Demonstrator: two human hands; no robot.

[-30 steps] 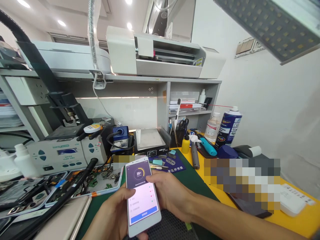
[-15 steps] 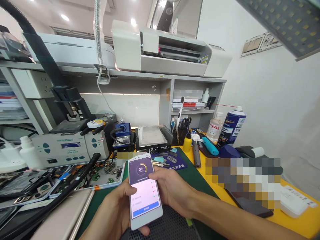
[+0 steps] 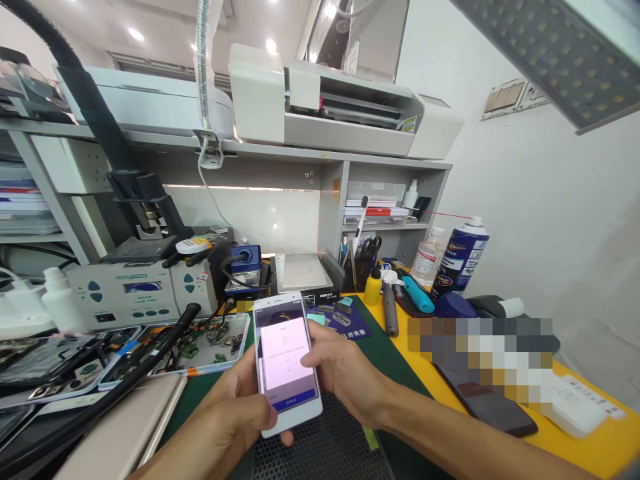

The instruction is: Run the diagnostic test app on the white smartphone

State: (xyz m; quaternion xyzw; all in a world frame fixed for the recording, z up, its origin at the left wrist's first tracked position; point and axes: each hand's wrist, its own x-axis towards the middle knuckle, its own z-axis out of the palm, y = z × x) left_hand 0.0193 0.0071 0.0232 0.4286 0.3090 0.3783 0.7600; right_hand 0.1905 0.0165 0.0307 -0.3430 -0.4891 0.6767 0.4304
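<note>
A white smartphone [image 3: 286,353] is held upright and slightly tilted between both hands, its screen lit. A pale pop-up covers most of the display, with a blue bar near the bottom. My left hand [image 3: 240,407] wraps round the lower left side, its thumb over the lower left corner and a fingertip showing below the phone. My right hand [image 3: 340,370] grips the right edge, its thumb over the screen's right side; its other fingers are mostly hidden behind. Beneath the phone lies a black perforated mat [image 3: 320,443] on the green work mat [image 3: 213,393].
Trays of circuit boards [image 3: 215,350] and a gold-coloured panel [image 3: 120,427] lie left. Behind them stands a grey rework station [image 3: 140,293] with a black hose. To the right are a grey tool [image 3: 390,313], a yellow bottle [image 3: 373,288], a spray can [image 3: 460,257] and a dark phone [image 3: 480,393].
The screen has switched from a page with a 35 dial to a pale pop-up over it. The phone has risen slightly. My left thumb has moved down to the lower left corner.
</note>
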